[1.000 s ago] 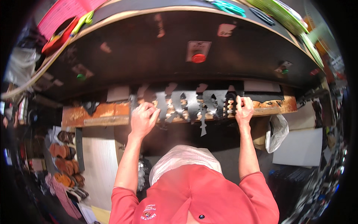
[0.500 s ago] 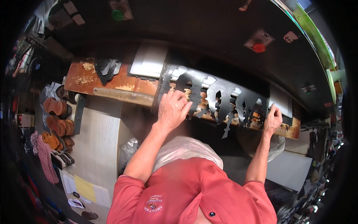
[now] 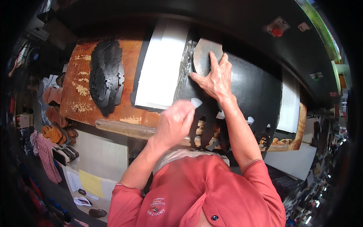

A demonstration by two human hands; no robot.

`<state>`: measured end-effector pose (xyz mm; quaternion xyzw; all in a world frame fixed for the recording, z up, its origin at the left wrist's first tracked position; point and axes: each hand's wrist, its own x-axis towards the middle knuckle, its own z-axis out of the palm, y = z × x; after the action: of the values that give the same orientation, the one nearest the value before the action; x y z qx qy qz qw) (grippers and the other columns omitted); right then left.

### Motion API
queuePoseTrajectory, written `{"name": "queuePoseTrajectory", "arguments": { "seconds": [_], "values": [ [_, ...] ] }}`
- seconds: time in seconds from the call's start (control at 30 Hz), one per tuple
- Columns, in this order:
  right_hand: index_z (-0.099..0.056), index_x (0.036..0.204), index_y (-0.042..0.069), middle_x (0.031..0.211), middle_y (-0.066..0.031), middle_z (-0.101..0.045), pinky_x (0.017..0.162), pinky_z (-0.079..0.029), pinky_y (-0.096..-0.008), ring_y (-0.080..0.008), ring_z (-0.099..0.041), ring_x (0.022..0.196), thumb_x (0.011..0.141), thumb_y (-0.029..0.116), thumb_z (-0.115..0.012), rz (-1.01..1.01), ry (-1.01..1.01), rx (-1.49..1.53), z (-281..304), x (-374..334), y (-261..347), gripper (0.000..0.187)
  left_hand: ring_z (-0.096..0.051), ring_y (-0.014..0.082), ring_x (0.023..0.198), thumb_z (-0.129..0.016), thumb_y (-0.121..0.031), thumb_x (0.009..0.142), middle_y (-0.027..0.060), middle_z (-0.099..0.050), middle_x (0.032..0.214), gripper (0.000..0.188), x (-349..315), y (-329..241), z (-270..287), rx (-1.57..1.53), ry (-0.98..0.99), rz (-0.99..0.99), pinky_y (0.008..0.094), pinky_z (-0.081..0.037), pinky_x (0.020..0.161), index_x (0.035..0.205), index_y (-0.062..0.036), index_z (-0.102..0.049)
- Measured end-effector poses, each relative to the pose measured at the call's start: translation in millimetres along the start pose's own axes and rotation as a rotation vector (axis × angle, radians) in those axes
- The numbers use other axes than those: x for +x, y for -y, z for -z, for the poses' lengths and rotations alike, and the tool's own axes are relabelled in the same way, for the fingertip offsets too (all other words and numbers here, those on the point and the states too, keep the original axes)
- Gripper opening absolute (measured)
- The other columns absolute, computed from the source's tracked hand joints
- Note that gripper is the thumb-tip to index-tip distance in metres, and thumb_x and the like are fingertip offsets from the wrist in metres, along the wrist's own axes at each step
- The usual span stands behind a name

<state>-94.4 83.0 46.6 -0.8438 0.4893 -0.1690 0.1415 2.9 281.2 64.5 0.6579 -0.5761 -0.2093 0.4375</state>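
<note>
A flat sole-shaped plate [image 3: 202, 62], grey-tan, lies on a black sheet [image 3: 257, 85]. My right hand [image 3: 217, 77] rests on the plate with fingers spread, the thumb by its near-left edge and the fingertips on its face. Over the sheet's near-left part, my left hand [image 3: 174, 123] is smeared by motion. Its fingers look curled, but whether they hold anything is unclear. Cut-outs with jagged strips between them run along the sheet's near edge; bits of white show through some.
A white board [image 3: 160, 68] lies left of the sheet, another white board [image 3: 289, 108] at its right. Further left, black sole-shaped pieces [image 3: 106, 75] are stacked on the worn wooden bench [image 3: 77, 100]. A black machine beam with a red button [image 3: 277, 31] spans the far side.
My right hand has moved from the sheet's right edge onto the sole-shaped plate, which now shows. My left hand stays near the sheet's left side. More bench and sheet are in view.
</note>
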Motion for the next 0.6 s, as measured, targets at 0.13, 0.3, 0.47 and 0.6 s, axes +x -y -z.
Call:
{"name": "queuePoseTrajectory", "arguments": {
  "seconds": [0.13, 0.3, 0.47, 0.6],
  "values": [
    [-0.057, 0.151, -0.001, 0.159, -0.0395, -0.037, 0.120, -0.042, -0.0529, -0.0509, -0.046, 0.142, 0.069, 0.040, -0.088, -0.077, 0.032, 0.096, 10, 7, 2, 0.097, -0.059, 0.0431, 0.136, -0.070, -0.009, 0.097, 0.0237, -0.065, 0.142, 0.035, 57, 28, -12, 0.351, -0.037, -0.167, 0.0523, -0.047, 0.115, 0.129, 0.0060, -0.070],
    [-0.059, 0.151, 0.002, 0.143, -0.0228, -0.060, 0.114, -0.047, -0.0392, -0.0300, -0.061, 0.130, 0.068, 0.028, -0.091, -0.196, 0.114, 0.609, 54, 19, -29, 0.093, -0.055, 0.0425, 0.143, -0.072, -0.009, 0.095, 0.0210, -0.061, 0.151, 0.040, 62, 33, -17, 0.397, 0.045, -0.154, 0.0565, -0.042, 0.120, 0.132, 0.0068, -0.068],
    [-0.057, 0.153, -0.001, 0.143, -0.0211, -0.062, 0.111, -0.048, -0.0397, -0.0320, -0.061, 0.131, 0.068, 0.026, -0.090, -0.329, 0.196, 1.103, 71, 19, -53, 0.095, -0.059, 0.0426, 0.139, -0.076, -0.009, 0.094, 0.0216, -0.066, 0.143, 0.039, 74, 12, -17, 0.356, -0.006, -0.160, 0.0561, -0.045, 0.117, 0.130, 0.0031, -0.070],
    [-0.056, 0.153, -0.003, 0.141, -0.0208, -0.064, 0.108, -0.050, -0.0377, -0.0294, -0.062, 0.128, 0.070, 0.025, -0.090, -0.354, 0.188, 1.168, 68, 18, -54, 0.094, -0.065, 0.0437, 0.129, -0.078, -0.010, 0.093, 0.0236, -0.071, 0.130, 0.038, 91, -16, -38, 0.042, -0.157, -0.160, 0.0505, -0.053, 0.109, 0.128, 0.0025, -0.070]
  ]
}}
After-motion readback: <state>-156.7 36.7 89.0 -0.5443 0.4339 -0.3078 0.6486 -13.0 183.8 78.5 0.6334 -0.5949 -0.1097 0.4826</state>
